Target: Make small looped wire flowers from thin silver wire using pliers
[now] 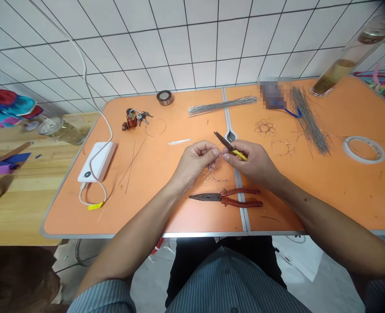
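Note:
My left hand is closed, thumb and fingers pinching a thin copper-coloured wire ring with small loops that hangs just over the orange table. Tucked in my right hand is a pair of pliers with dark jaws pointing up and away and a yellow handle. The right thumb and fingertip also meet at the wire, close against the left fingertips; the exact contact is too small to make out. Below both hands lie long-nose pliers with red handles, jaws to the left.
Wire flowers and a looped ring lie right. Wire bundles, brown tape, keys and white tape sit around. A white power bank with cable stands left; a glass bottle stands back right.

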{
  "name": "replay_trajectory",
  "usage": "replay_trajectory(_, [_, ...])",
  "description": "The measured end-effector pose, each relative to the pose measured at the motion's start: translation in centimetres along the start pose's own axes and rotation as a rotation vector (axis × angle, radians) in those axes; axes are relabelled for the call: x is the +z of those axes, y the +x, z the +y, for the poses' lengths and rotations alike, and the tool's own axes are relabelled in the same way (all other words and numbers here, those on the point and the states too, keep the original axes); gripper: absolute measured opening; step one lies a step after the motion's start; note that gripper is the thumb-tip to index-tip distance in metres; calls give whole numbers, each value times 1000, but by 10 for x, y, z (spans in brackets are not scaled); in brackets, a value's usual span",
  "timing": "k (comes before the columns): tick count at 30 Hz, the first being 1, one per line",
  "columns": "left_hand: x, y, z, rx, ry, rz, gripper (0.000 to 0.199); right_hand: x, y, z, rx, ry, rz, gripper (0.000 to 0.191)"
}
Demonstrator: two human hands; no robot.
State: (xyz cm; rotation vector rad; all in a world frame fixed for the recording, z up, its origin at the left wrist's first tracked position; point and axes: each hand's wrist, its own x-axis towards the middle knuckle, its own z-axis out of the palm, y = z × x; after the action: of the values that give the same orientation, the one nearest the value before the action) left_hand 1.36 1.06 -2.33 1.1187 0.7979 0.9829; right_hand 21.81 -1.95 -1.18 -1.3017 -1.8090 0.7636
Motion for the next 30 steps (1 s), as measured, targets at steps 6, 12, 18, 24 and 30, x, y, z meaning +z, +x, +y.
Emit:
replay_trajectory(6, [0, 0, 0, -17, 17, -2, 39, 3, 1, -1, -17, 5, 8, 14])
replay_trajectory(12, [2, -1, -2, -34, 46, -12, 36, 4, 0, -1, -44, -24, 20, 17])
replay_trajectory(18, [4, -2, 1, -79, 49, 3, 37, 4, -1, -2, -43, -96, 31, 17])
replay_trajectory(24, [-1, -1, 3, -42, 3, 0, 38, -5, 1, -2, -9, 20, 5, 24])
replay_trajectory(30, [-5, 2, 12, 75, -86, 95, 40, -11, 3, 13, 16, -103, 75, 27])
